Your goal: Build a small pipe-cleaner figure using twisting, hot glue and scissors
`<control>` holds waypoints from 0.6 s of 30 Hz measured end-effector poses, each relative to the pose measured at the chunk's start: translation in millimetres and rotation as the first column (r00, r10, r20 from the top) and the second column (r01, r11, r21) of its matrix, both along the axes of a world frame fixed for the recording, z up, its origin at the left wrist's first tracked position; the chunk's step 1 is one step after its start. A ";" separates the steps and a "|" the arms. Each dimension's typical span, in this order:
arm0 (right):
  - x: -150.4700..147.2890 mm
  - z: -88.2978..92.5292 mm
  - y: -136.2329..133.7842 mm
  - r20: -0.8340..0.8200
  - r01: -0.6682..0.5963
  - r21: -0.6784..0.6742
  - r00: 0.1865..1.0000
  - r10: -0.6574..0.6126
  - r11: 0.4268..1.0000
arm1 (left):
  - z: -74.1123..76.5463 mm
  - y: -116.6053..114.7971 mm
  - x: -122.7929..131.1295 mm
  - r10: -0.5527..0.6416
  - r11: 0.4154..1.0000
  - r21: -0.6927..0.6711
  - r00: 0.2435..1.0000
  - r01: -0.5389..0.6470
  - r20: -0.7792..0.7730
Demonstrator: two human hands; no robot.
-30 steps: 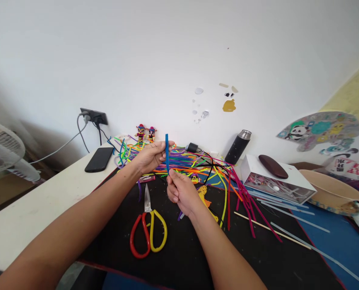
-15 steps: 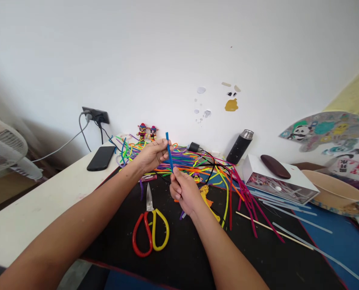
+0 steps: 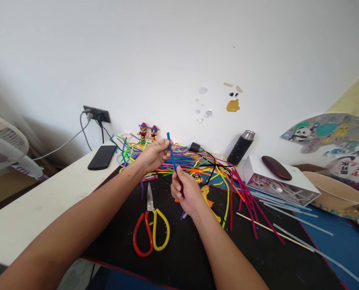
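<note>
Between my two hands stands a short blue pipe cleaner (image 3: 172, 156), slightly tilted; it may be folded or several strands together. My left hand (image 3: 158, 153) pinches it near its upper end. Its lower end is pinched between thumb and fingers of my right hand (image 3: 184, 188). Behind my hands spreads a heap of colourful pipe cleaners (image 3: 182, 159). Scissors (image 3: 151, 221) with one red and one yellow handle lie on the black mat (image 3: 116, 233) below my hands. A yellow fuzzy piece (image 3: 208, 197) is partly hidden behind my right wrist.
Two small figures (image 3: 147, 132) stand by the wall. A phone (image 3: 101, 157) lies at left, near a fan (image 3: 6, 149). To the right are a black flask (image 3: 241, 147), a white box (image 3: 282, 181), a beige basin (image 3: 333, 187) and a thin wooden stick (image 3: 274, 232).
My right hand has slid slightly down along the blue pipe cleaner, so more of it shows between my hands. The whole view has shifted a little.
</note>
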State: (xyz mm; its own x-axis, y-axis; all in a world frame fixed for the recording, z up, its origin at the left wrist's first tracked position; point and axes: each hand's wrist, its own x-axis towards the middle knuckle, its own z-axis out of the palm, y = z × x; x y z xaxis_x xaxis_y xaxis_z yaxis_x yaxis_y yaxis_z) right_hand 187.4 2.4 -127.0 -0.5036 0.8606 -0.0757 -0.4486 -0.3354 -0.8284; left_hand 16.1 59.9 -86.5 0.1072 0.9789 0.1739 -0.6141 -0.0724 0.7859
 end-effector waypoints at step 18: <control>2.0 3.1 4.8 0.056 0.100 0.003 0.993 -0.100 0.995 | -9.5 8.0 -5.3 0.044 0.999 -0.010 0.995 -0.045 -0.086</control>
